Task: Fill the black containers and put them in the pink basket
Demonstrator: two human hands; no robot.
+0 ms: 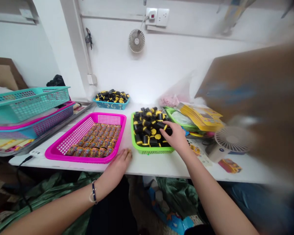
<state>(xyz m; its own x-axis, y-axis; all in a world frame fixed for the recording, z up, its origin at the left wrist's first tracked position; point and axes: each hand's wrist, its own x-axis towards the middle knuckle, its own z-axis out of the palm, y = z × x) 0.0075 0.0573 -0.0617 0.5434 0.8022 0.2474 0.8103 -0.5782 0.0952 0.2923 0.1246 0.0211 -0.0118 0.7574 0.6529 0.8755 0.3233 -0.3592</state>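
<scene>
- Over the green basket (152,150): right hand (173,137), narrow, fingers (167,128) curled down onto a black tube (168,131); firm grip or mere touch, not possible to tell.
- In the same basket: a loose heap of tubes (147,129), black with yellow ends and bands, lying at all angles.
- Handling, as a judgement: probably light, stiff plastic, not fragile; smooth and round, so apt to roll or slip. Best hold around the barrel, between thumb and fingers.
- At the bench's front edge: left hand (118,167), low and flat, fingers together, fingertips (127,154) at a small tan item (129,152); closed on it or not, unclear. Bracelet (94,192) on the wrist.
- Just left of that hand: pink basket (100,114), with packed rows of labelled tubes (93,140).
- Farther back: small blue basket (111,106), heaped with more black-and-yellow tubes (112,96).
- Far left: teal basket (26,106) stacked on a pink one (54,119).
- To the right: yellow packets (201,116) and a white desk fan (231,139), blurred.
- Surface: white bench (161,166), smooth and flat.
- Room: white wall (176,62), with a small fan (136,40) and double socket (157,16); green sacks (177,195) under the bench.
</scene>
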